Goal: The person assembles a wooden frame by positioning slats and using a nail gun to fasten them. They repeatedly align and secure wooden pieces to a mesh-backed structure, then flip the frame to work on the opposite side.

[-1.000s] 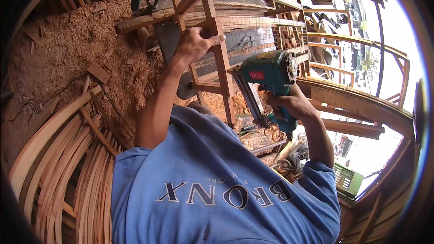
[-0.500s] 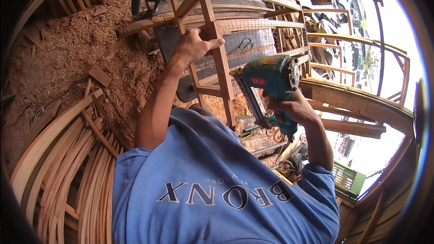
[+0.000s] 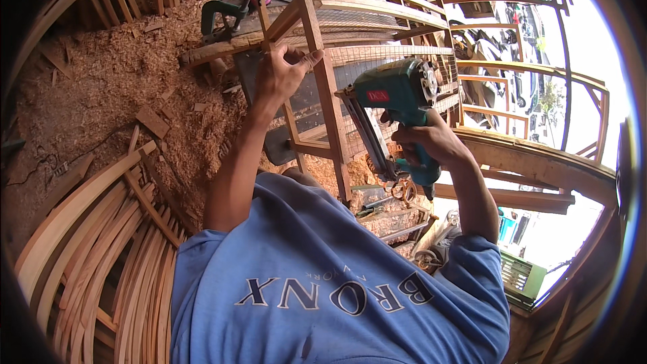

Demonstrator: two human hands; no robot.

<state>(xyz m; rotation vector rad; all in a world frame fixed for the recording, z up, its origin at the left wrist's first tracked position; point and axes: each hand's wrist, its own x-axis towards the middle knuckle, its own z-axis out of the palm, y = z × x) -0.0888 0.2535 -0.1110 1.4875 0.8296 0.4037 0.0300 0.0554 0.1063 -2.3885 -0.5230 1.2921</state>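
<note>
Nail gun point(image 3: 389, 90) shifted, near post point(image 3: 329, 102) edge

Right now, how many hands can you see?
2. The left hand is up at the wooden frame, and the right hand is wrapped around the handle of the green nail gun. Any others would be hidden.

Wood shavings point(image 3: 128, 61) and flat offcuts point(image 3: 153, 122) litter the brown floor point(image 3: 37, 121).

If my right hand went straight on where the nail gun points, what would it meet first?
Probably the wooden upright: the teal nail gun in your right hand aims at it from close by, though depth is unclear.
</note>
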